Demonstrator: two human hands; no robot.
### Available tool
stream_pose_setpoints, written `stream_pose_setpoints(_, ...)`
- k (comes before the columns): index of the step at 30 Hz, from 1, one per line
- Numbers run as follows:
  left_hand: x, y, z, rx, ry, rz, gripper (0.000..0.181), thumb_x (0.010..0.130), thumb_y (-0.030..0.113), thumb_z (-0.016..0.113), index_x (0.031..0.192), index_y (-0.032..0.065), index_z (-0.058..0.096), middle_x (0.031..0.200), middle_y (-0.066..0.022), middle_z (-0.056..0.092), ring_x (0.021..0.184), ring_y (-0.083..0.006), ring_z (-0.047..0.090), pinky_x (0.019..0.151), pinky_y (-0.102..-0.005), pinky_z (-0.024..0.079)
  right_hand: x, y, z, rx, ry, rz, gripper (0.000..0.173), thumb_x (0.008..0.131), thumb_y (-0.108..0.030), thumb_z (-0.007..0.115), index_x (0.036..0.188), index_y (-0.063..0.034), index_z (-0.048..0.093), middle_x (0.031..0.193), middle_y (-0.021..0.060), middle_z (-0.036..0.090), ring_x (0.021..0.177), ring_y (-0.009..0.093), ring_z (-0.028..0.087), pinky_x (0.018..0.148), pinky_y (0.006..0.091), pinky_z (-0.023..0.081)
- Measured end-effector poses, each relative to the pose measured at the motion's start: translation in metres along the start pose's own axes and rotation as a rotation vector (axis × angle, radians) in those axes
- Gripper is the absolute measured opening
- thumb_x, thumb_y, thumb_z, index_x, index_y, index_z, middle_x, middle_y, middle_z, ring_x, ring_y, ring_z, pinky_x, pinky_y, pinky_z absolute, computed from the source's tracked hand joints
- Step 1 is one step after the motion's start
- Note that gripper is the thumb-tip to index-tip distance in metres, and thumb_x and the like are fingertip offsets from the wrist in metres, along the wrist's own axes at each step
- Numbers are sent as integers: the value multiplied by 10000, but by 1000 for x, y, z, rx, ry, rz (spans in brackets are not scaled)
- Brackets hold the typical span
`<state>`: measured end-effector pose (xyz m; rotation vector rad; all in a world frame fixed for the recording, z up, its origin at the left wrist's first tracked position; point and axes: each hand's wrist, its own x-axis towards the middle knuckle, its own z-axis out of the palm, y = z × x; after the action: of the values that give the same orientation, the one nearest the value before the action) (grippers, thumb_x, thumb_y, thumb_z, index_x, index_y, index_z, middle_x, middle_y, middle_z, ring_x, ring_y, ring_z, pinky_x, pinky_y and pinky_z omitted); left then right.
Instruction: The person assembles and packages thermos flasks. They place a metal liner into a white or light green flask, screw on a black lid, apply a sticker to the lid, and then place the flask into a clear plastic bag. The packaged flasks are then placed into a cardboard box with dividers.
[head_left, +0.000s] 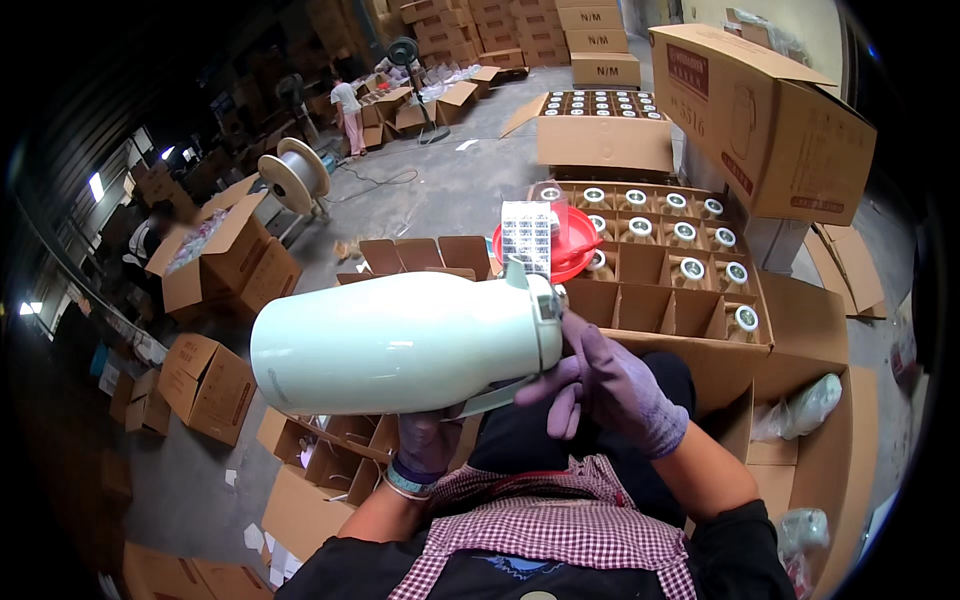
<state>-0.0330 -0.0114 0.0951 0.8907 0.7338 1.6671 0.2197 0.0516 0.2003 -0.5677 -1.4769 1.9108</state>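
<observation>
A glossy pale mint vacuum jug (397, 341) lies on its side in the air before me, its lid end to the right and its handle facing down towards me. My left hand (427, 444), in a purple glove, holds the body from below; the jug hides most of its fingers. At the lid end is my right hand (607, 382), gloved too, its fingers spread around the lid and handle. The index fingertip is hidden at the spout, so contact there is hard to tell. Just beyond the lid, a sheet of printed stickers (526, 232) leans over a red plastic basin (574, 259).
A divided carton (686, 341) holds several glass liners with white-rimmed tops. Another divided carton (360, 435) stands at my left, and an open box (859, 465) with plastic-wrapped items at my right. A cable reel (292, 176), boxes and two people are farther off.
</observation>
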Motion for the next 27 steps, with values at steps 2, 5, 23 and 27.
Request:
stream_pose_setpoints(2,5,-7,-11,-81,-74,53,608,767,665,742,1081,160,615,881,70,550,827,-84,521,1009,-421,501,-6,3,5,149,6,-208,677,1039,-435,498,1582,-117,248,963,169,693,722,176,689,672,263,572)
stream_pose_setpoints(5,5,-6,-16,-122,-160,49,630,775,647,740,1142,153,604,922,60,560,849,-90,524,1030,-417,494,1,13,-9,-300,85,-551,793,921,-363,716,1561,-115,318,954,119,689,801,192,669,765,304,555)
stream_pose_setpoints(23,14,-9,-7,730,-216,10,520,720,132,869,1160,4,623,1172,-112,668,1086,-240,625,952,-370,490,-23,121,-70,176,332,97,424,1029,-322,500,1351,-52,442,1101,99,581,879,201,619,735,334,545)
stream_pose_setpoints(27,-13,-62,27,611,-339,-165,1037,771,167,851,1479,28,106,1292,-175,608,1153,-240,585,997,-382,469,-34,94,-123,-444,771,-272,559,1005,-175,520,1525,-71,343,1373,122,494,1264,209,482,1093,318,370)
